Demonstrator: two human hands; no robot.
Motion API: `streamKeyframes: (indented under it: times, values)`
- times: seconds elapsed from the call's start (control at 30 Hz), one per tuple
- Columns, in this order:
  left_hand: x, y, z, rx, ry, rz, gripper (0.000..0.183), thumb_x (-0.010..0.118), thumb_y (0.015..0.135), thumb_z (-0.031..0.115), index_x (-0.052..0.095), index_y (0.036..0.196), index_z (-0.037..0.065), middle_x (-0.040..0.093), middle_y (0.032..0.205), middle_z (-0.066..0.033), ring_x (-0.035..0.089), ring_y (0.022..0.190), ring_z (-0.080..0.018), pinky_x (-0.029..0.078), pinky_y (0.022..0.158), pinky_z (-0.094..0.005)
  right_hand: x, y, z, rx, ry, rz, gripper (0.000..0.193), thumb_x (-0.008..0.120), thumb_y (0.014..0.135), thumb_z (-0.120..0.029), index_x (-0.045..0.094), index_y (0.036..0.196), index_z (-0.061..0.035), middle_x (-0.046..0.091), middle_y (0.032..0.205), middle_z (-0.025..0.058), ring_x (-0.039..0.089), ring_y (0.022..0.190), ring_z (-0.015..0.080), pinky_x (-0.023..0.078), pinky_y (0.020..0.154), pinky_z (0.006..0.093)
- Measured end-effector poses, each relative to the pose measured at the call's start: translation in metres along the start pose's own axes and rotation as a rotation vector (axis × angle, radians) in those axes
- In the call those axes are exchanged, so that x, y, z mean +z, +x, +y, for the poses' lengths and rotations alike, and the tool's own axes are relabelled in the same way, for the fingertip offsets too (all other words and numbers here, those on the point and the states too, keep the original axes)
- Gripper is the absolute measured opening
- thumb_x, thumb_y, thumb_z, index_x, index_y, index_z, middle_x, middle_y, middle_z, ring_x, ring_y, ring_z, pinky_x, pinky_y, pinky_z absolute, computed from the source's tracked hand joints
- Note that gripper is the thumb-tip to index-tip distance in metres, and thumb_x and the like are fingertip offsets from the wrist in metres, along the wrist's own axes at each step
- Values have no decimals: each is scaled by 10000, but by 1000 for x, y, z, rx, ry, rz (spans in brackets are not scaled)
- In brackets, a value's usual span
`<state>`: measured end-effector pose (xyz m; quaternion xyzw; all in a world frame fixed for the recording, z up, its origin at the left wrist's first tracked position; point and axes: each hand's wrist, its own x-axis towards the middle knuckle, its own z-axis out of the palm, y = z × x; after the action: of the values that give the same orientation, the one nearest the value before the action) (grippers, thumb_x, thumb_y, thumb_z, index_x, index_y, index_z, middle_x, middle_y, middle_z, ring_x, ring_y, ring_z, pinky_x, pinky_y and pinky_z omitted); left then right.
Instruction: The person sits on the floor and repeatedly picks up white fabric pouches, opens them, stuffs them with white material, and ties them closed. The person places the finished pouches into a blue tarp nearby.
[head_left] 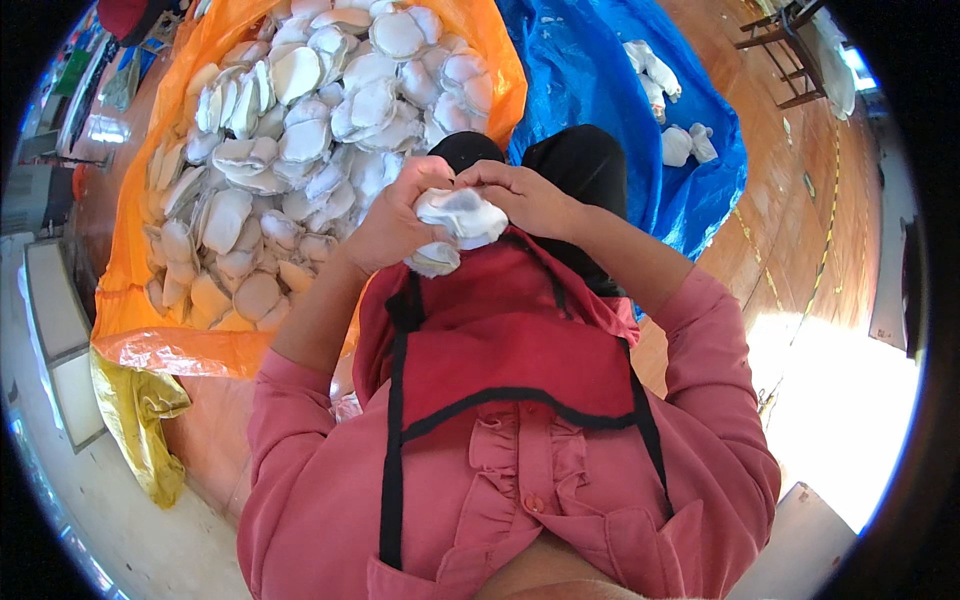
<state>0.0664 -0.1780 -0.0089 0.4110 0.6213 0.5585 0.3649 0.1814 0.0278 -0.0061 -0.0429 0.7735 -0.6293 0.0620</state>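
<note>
Setting: indoor room, reddish-brown tiled floor (800, 215), strong sunlight at lower right of the frame; wooden chair (795, 60) at upper right; crumpled yellow sack (140, 425) at left.

Item 1: orange sheet (125, 285), upper left, glossy woven-looking plastic, edges raised around a large heap of white pads (300, 140). Pads rounded, shallow-domed, matt and fabric-like, some nested in stacks; a few cream-toned.

Item 2: blue sheet (585, 70), upper centre to right, creased plastic, bearing a few white bundles (678, 147), lumpy and knotted in outline.

Item 3: white piece (465, 215), centre of the frame above the red apron (530, 355); soft, folded, greyish on top, a rounded flap hanging below. Left hand (393, 218): curled around its left side, gripping. Right hand (525, 200): fingers bent in at its upper edge, apparently pinching; fingertips partly hidden.

Progress, by judgement: piece in hand seems unfinished; few bundles lie on blue, the bulk remains loose on orange.
</note>
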Motion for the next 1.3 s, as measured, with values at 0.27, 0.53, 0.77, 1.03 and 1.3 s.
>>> streamKeyframes:
  times: [0.27, 0.53, 0.77, 1.03, 1.3]
  values:
    - [29, -7, -11, -59, -832, 77, 644, 766, 857, 199, 486, 1427, 96, 571, 1340, -16, 569, 1183, -143, 465, 996, -308, -18, -1, 6, -246, 138, -102, 348, 530, 1016, -331, 588, 1151, -15, 528, 1135, 78, 504, 1148, 209, 387, 1003, 334]
    - [38, -19, -39, -110, -831, 178, 628, 766, 862, 272, 498, 1402, 96, 592, 1286, -12, 587, 1148, -142, 485, 979, -317, 9, -3, 27, -97, 606, -177, 428, 777, 851, -266, 579, 1183, -81, 533, 1145, 9, 498, 1118, 126, 398, 990, 300]
    - [38, -14, -55, -136, -847, 326, 465, 597, 990, 228, 470, 1416, 93, 553, 1323, -43, 548, 1178, -138, 461, 993, -307, 27, 14, 38, 89, 409, 114, 427, 838, 778, -259, 596, 1061, -48, 600, 965, 17, 572, 898, 112, 473, 808, 277]
    - [30, -14, -54, -47, 7, 474, 327, 566, 984, 113, 572, 1306, 52, 552, 1206, -75, 546, 1107, -160, 437, 948, -272, 19, 26, 65, 253, 191, 105, 447, 828, 762, -297, 615, 1036, -15, 642, 918, 68, 593, 848, 147, 490, 763, 302]
    - [-2, 2, -28, -102, 349, 321, 264, 741, 830, 143, 633, 1044, 31, 577, 992, -70, 585, 861, -179, 484, 774, -293, 17, 37, 58, 206, -125, 113, 426, 850, 684, -267, 635, 944, -6, 660, 883, 148, 637, 815, 236, 491, 720, 354]
